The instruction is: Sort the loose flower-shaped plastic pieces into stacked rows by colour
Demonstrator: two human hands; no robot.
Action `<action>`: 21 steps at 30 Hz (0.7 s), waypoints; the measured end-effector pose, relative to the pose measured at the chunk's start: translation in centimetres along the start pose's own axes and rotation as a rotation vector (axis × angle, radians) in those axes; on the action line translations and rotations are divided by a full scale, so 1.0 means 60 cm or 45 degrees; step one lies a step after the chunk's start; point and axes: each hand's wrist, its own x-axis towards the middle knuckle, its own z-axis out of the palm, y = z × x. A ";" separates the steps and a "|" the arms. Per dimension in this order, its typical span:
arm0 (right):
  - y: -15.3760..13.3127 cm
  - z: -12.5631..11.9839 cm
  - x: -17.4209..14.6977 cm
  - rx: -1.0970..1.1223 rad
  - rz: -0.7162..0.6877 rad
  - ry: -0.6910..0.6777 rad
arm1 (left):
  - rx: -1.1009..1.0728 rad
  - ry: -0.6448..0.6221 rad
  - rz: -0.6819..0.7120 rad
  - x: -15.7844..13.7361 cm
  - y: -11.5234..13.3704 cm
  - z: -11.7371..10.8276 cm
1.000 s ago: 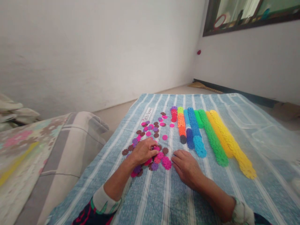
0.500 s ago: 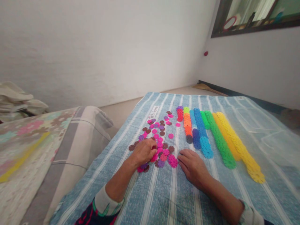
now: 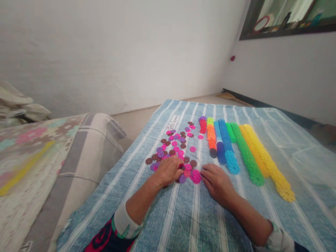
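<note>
Pink, purple and brown flower-shaped plastic discs [image 3: 174,143] lie loosely scattered over the blue striped cloth [image 3: 178,217]. Among them is my left hand [image 3: 169,170], its fingers curled and pinching a dark pinkish flower disc that is mostly hidden by the fingertips. A small pile of bright pink discs [image 3: 195,176] lies just left of my right hand [image 3: 217,182]. That hand rests on the cloth with its fingers stretched out, the tips at the pile's edge; nothing shows inside it.
Overlapping rows of discs run to the right: red [image 3: 203,126], orange [image 3: 211,133], blue [image 3: 225,138], green [image 3: 246,154] and yellow [image 3: 270,162]. Clear plastic bags [image 3: 286,136] lie beyond them. At left is another surface with a grey-striped cover [image 3: 78,150].
My left hand has moved right across the scattered discs, closer to the pink pile. My right hand stays by the pile. The view has shifted slightly.
</note>
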 end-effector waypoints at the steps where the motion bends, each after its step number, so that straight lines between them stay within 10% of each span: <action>1: -0.001 -0.001 0.000 0.005 0.004 -0.002 | -0.008 0.007 0.000 0.000 0.001 0.001; 21: 0.002 0.004 -0.002 -0.031 -0.006 0.029 | -0.118 0.037 -0.006 0.000 -0.003 0.002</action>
